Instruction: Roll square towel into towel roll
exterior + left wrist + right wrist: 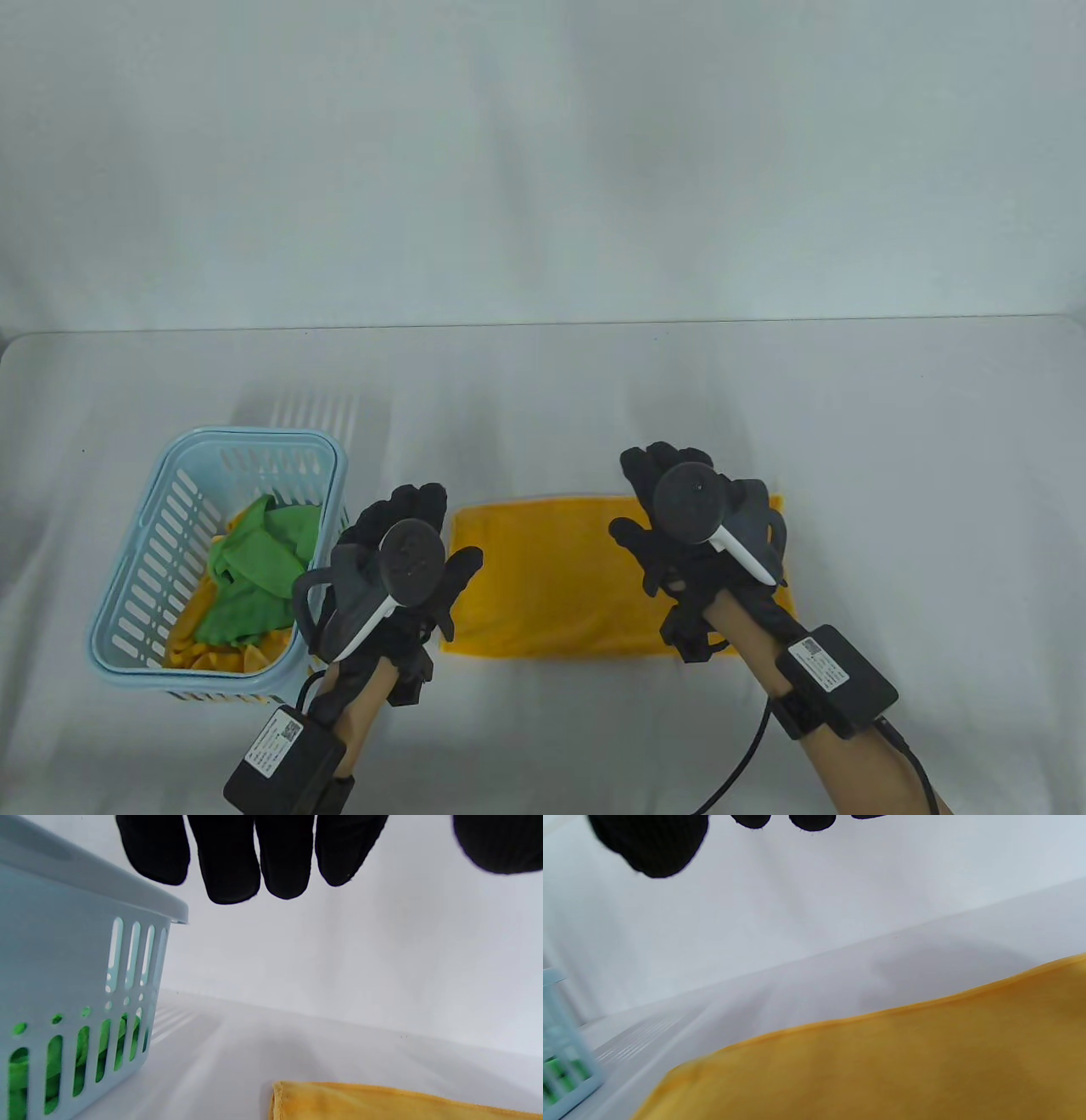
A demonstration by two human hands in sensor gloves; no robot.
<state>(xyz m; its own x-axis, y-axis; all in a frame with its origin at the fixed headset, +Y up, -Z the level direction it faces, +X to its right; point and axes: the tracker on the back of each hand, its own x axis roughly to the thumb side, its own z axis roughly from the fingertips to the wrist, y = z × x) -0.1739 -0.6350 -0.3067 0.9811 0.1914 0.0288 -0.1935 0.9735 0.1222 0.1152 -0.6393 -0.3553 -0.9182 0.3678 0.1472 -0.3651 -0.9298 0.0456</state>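
The yellow towel (551, 581) lies flat on the white table (891, 441), folded into a wide band — no roll is started, so the whole rolling is left. The left hand (407, 560) hovers between the towel's left end and the blue basket (136, 586) of green and yellow cloths, fingers relaxed, holding nothing. The right hand (691, 518) hangs over the towel's right part — fingers spread, gripping nothing.
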